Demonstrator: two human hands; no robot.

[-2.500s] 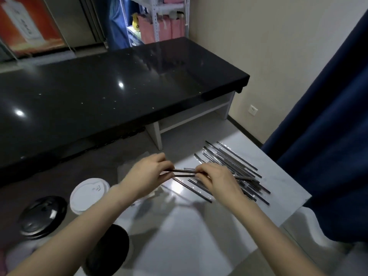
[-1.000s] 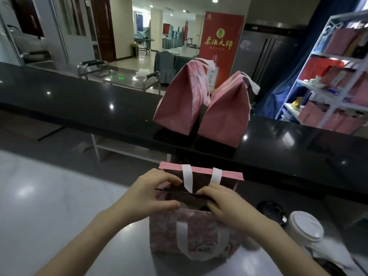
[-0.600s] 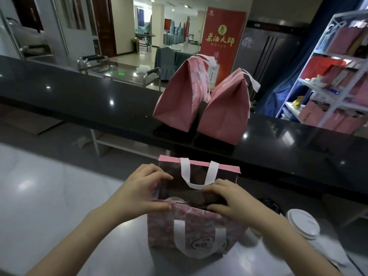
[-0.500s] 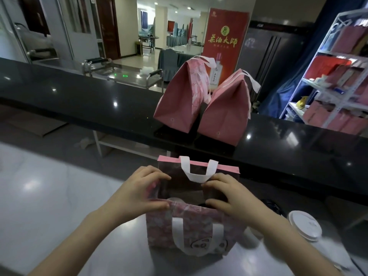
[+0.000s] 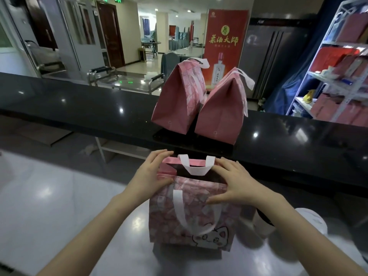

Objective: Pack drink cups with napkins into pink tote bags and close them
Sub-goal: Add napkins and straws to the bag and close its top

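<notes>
My left hand (image 5: 151, 176) grips the left end of the mouth of the pink patterned fabric tote bag with a cartoon cat face (image 5: 189, 214): the fingers reach over the far rim and the thumb presses the near panel, so the top is squeezed between them. My right hand (image 5: 233, 182) does the same at the right end, with the fingers spread along the far edge and the thumb low on the front panel. The mouth is narrowed to a dark slit but not shut. The far white loop handle (image 5: 196, 167) stands up between my hands, and the near white handle (image 5: 182, 212) hangs flat down the front.

The bag stands upright on the glossy white table (image 5: 59, 196), with wide bare surface to its left. Just right of it, partly behind my forearm, stand a dark-lidded cup (image 5: 262, 218) and a white-lidded cup (image 5: 312, 218). Right behind the bag runs the edge of the raised black stone counter (image 5: 79, 108). Two closed pink tote bags (image 5: 177, 102) lean together on it, directly beyond my bag. A white metal shelf rack (image 5: 338, 56) fills the far right.
</notes>
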